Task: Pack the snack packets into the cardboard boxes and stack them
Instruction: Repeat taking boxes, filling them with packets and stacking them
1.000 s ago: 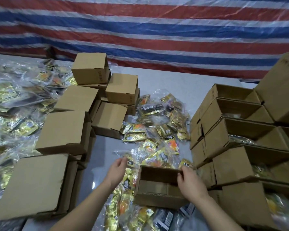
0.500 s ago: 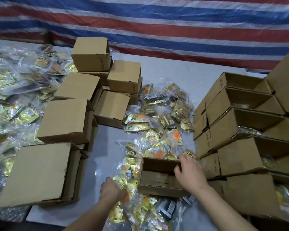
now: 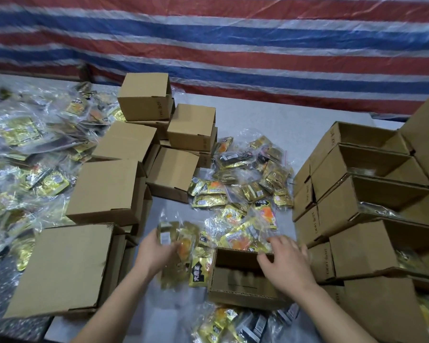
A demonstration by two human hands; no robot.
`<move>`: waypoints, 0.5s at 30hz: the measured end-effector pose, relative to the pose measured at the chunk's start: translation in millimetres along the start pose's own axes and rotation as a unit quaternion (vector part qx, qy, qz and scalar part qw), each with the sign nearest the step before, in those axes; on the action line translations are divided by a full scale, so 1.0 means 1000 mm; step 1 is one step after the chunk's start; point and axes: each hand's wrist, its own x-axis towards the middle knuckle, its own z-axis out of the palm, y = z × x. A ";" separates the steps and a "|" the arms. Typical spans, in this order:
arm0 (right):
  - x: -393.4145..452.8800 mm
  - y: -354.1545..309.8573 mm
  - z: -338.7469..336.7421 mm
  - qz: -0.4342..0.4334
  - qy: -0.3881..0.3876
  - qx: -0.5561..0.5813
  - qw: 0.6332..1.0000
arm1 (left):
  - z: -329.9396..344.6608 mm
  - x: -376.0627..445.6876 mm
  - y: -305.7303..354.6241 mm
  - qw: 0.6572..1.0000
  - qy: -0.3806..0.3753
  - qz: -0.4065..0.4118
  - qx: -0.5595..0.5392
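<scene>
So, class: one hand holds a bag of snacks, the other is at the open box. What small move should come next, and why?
Probably carry the bag of snacks held by the left hand rightward, into the open box: the right hand steadies it, and its inside looks empty.

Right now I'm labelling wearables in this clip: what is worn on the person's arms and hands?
Nothing shows: the left hand and right hand are bare, with no gloves, rings, watch or bands visible, and both forearms are bare to the frame's bottom edge, without sleeves.
</scene>
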 end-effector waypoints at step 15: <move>0.008 -0.087 -0.130 0.037 -0.134 0.768 0.626 | 0.034 -0.067 0.208 0.956 -0.087 0.148 -0.239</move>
